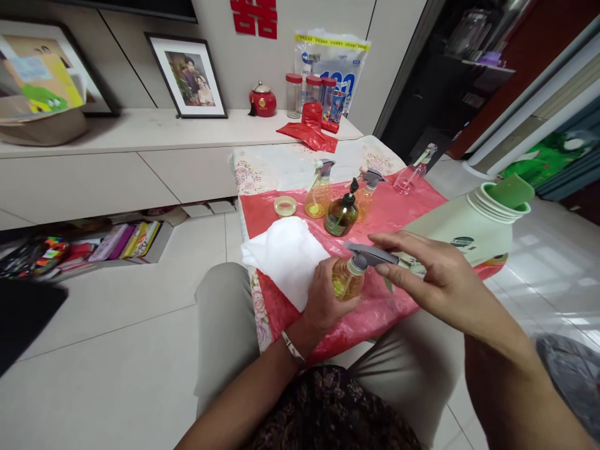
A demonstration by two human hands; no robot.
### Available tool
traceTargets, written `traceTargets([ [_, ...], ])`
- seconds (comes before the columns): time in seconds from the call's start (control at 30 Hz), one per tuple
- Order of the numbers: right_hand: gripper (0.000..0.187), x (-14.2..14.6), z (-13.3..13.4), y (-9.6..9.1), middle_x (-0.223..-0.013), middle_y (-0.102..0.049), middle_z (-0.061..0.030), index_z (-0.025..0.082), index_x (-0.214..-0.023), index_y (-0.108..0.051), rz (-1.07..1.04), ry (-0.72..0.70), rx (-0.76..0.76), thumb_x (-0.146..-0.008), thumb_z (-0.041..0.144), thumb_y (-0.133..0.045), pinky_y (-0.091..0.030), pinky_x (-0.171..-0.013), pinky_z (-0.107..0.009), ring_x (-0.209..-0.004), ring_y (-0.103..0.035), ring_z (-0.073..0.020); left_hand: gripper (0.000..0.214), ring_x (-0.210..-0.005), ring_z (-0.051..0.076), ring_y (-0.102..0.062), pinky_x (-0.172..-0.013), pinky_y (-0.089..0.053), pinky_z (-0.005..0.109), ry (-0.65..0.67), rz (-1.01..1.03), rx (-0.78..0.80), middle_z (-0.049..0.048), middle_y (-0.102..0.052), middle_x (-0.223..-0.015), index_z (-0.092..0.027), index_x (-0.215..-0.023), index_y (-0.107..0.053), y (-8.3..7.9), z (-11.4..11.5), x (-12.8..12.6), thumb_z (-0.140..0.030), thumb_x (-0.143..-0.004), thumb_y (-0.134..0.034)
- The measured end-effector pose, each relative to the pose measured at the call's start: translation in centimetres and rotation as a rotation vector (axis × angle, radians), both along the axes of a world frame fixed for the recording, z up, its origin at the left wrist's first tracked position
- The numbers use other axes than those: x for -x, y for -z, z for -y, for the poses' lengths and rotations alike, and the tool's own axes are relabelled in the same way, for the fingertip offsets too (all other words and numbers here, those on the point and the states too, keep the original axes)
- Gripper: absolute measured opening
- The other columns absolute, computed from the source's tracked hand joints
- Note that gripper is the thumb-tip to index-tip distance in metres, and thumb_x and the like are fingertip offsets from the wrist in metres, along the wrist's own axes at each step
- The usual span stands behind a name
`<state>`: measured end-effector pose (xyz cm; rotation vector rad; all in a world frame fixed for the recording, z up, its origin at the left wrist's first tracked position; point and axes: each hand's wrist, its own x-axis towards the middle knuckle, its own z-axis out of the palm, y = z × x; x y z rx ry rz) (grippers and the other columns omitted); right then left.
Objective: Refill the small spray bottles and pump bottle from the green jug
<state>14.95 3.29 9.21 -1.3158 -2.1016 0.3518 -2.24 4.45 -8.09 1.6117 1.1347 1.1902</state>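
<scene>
Left hand (325, 303) grasping yellow spray bottle (345, 282) beside white cloth (291, 256) on desk (391, 219); right hand (435, 275) at grey spray head (370, 253), grip unclear.

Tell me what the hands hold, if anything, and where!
The left hand holds a yellow bottle around its body. The right hand is at the bottle's grey sprayer; whether it grips is unclear.

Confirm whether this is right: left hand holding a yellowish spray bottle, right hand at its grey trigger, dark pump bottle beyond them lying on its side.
No: the dark pump bottle stands upright, as the head view shows. The left hand holds the spray bottle, with the right hand at its grey trigger.
</scene>
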Motion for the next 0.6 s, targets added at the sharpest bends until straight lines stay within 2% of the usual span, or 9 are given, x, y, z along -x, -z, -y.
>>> traceTargets([
  [0.1, 0.031, 0.1, -1.4, -1.2, -0.107, -0.078, -0.0034, 0.027, -0.125, -0.072, 0.119, -0.18, -0.065, -0.098, 0.019, -0.058, -0.058, -0.083, -0.033, -0.095, -0.073, -0.0184, 0.074, -0.118, 0.032, -0.063, -0.099, -0.054, 0.049, 0.018, 0.001, -0.028, 0.0095, -0.064, -0.127, -0.023, -0.129, -0.05, 0.1, 0.0, 0.1, -0.026, -0.065, -0.088],
  [0.2, 0.036, 0.3, -2.7, -1.6, -0.109, -0.076, -0.0039, 0.028, -0.118, -0.074, 0.198, -0.29, -0.01, -0.097, 0.013, -0.049, -0.056, -0.091, -0.038, -0.104, -0.069, -0.0199, 0.077, -0.12, 0.033, -0.063, -0.099, -0.054, 0.049, 0.028, 0.01, -0.032, 0.0105, -0.064, -0.13, -0.023, -0.131, -0.049, 0.2, -0.1, 0.2, -0.024, -0.065, -0.089],
  [0.3, 0.038, 0.7, -3.5, -1.8, -0.1, -0.072, -0.0041, 0.026, -0.097, -0.075, 0.256, -0.292, -0.013, -0.09, 0.006, -0.044, -0.054, -0.092, -0.04, -0.107, -0.064, -0.0212, 0.079, -0.118, 0.033, -0.063, -0.097, -0.055, 0.048, 0.053, 0.02, -0.032, 0.0112, -0.063, -0.131, -0.023, -0.132, -0.049, 0.2, -0.1, 0.2, -0.024, -0.064, -0.089],
  [0.37, 0.035, 0.9, -3.7, -1.7, -0.108, -0.071, -0.0051, 0.025, -0.086, -0.074, 0.263, -0.272, -0.104, -0.089, 0.006, -0.044, -0.051, -0.099, -0.044, -0.12, -0.059, -0.0244, 0.078, -0.116, 0.033, -0.064, -0.095, -0.056, 0.048, 0.045, 0.023, -0.017, 0.0109, -0.063, -0.13, -0.022, -0.132, -0.049, 0.2, -0.1, 0.3, -0.025, -0.065, -0.089],
  [0.4, 0.034, 1.0, -3.6, -1.7, -0.115, -0.07, -0.0057, 0.025, -0.086, -0.075, 0.251, -0.24, -0.165, -0.091, 0.008, -0.045, -0.05, -0.102, -0.046, -0.124, -0.057, -0.026, 0.077, -0.116, 0.033, -0.065, -0.095, -0.056, 0.048, 0.037, 0.023, -0.011, 0.0108, -0.063, -0.129, -0.022, -0.132, -0.05, 0.2, -0.1, 0.3, -0.026, -0.065, -0.089],
  [0.43, 0.032, 1.0, -3.4, -1.6, -0.12, -0.069, -0.0069, 0.025, -0.092, -0.076, 0.235, -0.19, -0.218, -0.095, 0.011, -0.047, -0.049, -0.102, -0.047, -0.124, -0.058, -0.027, 0.077, -0.116, 0.033, -0.064, -0.095, -0.056, 0.047, 0.03, 0.023, -0.007, 0.0108, -0.063, -0.129, -0.021, -0.132, -0.049, 0.2, -0.1, 0.3, -0.026, -0.066, -0.088],
  [0.5, 0.028, 1.0, -3.0, -1.4, -0.116, -0.07, -0.0102, 0.024, -0.114, -0.075, 0.231, -0.059, -0.252, -0.102, 0.027, -0.051, -0.052, -0.091, -0.043, -0.107, -0.065, -0.0258, 0.079, -0.117, 0.033, -0.064, -0.096, -0.056, 0.048, 0.029, 0.022, -0.01, 0.0108, -0.063, -0.129, -0.022, -0.133, -0.048, 0.3, -0.1, 0.3, -0.025, -0.065, -0.089],
  [0.53, 0.032, 1.0, -2.7, -1.2, -0.107, -0.071, -0.0105, 0.022, -0.125, -0.072, 0.25, -0.001, -0.232, -0.102, 0.037, -0.054, -0.052, -0.081, -0.039, -0.093, -0.067, -0.0237, 0.079, -0.119, 0.033, -0.063, -0.098, -0.055, 0.049, 0.032, 0.023, -0.016, 0.0109, -0.063, -0.13, -0.022, -0.133, -0.048, 0.3, -0.1, 0.2, -0.025, -0.065, -0.089],
  [0.6, 0.054, 1.2, -2.3, -0.9, -0.089, -0.071, -0.0078, 0.018, -0.137, -0.065, 0.323, 0.071, -0.147, -0.098, 0.054, -0.059, -0.048, -0.065, -0.034, -0.07, -0.064, -0.0204, 0.078, -0.121, 0.033, -0.062, -0.102, -0.054, 0.051, 0.04, 0.024, -0.034, 0.0119, -0.062, -0.131, -0.023, -0.133, -0.048, 0.3, -0.1, 0.2, -0.025, -0.067, -0.088],
])
